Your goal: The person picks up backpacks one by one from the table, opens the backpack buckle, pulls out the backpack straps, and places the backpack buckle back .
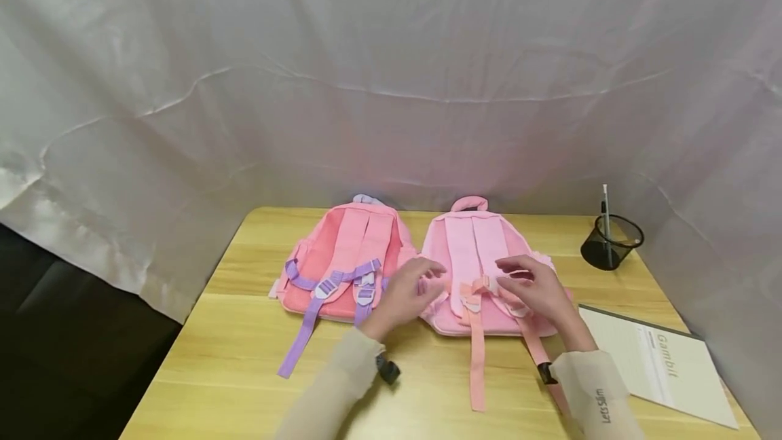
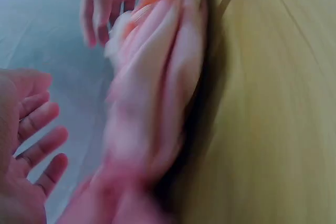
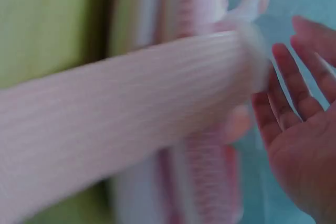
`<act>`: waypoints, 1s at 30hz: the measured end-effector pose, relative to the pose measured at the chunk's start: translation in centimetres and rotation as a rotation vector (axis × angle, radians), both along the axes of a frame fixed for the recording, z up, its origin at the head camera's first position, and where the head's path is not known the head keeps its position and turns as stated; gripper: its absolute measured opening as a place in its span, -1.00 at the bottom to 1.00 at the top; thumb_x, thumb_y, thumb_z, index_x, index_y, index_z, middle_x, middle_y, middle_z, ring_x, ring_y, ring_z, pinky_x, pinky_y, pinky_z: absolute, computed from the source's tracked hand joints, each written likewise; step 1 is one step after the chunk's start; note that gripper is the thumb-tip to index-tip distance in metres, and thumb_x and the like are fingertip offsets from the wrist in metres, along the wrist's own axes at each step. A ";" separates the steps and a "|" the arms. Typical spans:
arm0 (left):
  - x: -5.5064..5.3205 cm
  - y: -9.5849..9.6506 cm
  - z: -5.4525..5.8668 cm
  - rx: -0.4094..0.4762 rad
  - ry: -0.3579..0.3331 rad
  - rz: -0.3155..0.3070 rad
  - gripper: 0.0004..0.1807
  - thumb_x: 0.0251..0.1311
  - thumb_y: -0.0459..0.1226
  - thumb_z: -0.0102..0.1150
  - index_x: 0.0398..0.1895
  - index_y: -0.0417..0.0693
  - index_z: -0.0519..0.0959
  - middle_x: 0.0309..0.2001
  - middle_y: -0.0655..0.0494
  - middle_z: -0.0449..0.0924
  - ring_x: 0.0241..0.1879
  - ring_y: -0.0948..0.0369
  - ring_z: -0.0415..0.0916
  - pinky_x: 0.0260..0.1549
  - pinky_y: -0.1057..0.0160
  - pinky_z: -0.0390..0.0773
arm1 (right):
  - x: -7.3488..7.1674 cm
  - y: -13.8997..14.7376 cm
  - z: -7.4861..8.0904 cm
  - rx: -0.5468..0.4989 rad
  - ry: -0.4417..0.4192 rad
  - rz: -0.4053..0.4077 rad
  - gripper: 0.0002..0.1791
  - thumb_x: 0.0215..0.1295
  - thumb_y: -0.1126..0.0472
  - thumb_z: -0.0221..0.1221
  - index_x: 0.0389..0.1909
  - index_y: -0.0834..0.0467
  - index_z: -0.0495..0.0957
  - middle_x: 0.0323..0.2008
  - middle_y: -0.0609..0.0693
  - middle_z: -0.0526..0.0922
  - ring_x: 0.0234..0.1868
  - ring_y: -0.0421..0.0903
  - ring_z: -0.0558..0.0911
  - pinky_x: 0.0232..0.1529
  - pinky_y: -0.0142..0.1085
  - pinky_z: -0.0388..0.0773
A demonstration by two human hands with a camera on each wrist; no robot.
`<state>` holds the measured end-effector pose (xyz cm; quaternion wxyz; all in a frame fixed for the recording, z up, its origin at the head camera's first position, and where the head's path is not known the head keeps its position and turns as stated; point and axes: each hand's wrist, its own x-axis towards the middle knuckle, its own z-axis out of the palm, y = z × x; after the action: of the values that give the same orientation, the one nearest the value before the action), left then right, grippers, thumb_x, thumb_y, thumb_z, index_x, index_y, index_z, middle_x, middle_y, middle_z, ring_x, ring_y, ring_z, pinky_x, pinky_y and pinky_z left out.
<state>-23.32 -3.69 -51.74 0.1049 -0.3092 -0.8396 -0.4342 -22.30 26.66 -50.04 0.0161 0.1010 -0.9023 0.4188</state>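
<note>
A light pink backpack (image 1: 449, 243) lies on the table with its shoulder straps and peach webbing facing up. Over its left side is my left hand (image 1: 406, 294), fingers bent loosely and nothing held. My right hand (image 1: 540, 290) is over its right side, likewise holding nothing. Both wrist views show the fingers of the left hand (image 2: 37, 129) and the right hand (image 3: 299, 93) apart from the bag, which is blurred. To the left lies a coral-pink backpack (image 1: 332, 233) with purple webbing (image 1: 299, 341); my left hand partly hides its lower right edge.
A black mesh pen cup (image 1: 595, 253) holding pens stands at the back right. A pad marked "Gambit" (image 1: 662, 358) lies at the right of the wooden table (image 1: 214, 372). Grey fabric (image 1: 391, 73) hangs behind and at the sides. Loose webbing ends reach toward the front.
</note>
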 end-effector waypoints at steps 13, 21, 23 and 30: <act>-1.5 8.0 -2.1 -0.167 -0.005 0.062 -0.74 0.30 -0.05 0.39 0.00 0.16 0.71 -0.21 0.31 0.74 -0.25 0.41 0.64 -0.10 0.37 0.51 | -0.5 0.0 -3.9 0.053 -0.049 0.012 -0.65 0.28 0.01 0.43 0.02 0.05 0.72 -0.03 -0.01 0.76 0.01 -0.05 0.64 0.13 -0.17 0.56; -1.7 8.2 -2.3 -0.128 0.019 0.043 -0.78 0.37 -0.03 0.29 0.01 0.20 0.67 -0.27 0.35 0.69 -0.32 0.50 0.58 -0.21 0.45 0.48 | -0.8 0.2 -4.4 -0.021 -0.031 0.018 -0.67 0.25 0.10 0.45 0.01 0.08 0.73 -0.05 0.00 0.78 -0.06 -0.18 0.67 0.01 -0.43 0.57; -1.8 8.0 -2.5 -0.103 -0.039 0.049 -0.80 0.38 -0.05 0.28 -0.01 0.20 0.67 -0.28 0.35 0.68 -0.34 0.50 0.55 -0.25 0.47 0.48 | -1.0 0.1 -4.7 -0.050 -0.031 0.030 -0.68 0.26 0.11 0.45 0.01 0.08 0.73 -0.06 0.01 0.77 -0.09 -0.21 0.67 -0.01 -0.43 0.57; -2.0 7.6 -3.8 -0.102 -0.116 0.090 -0.79 0.34 0.01 0.33 -0.04 0.23 0.66 -0.35 0.41 0.63 -0.37 0.51 0.48 -0.29 0.49 0.43 | -1.4 -0.4 -4.7 -0.096 -0.091 0.007 -0.68 0.21 0.15 0.48 -0.01 0.08 0.73 -0.15 0.02 0.72 -0.18 -0.17 0.61 -0.11 -0.40 0.56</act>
<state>-25.29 3.91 -55.55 0.0595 -0.2505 -0.8784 -0.4027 -23.70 26.21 -54.75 -0.0216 0.0840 -0.8806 0.4659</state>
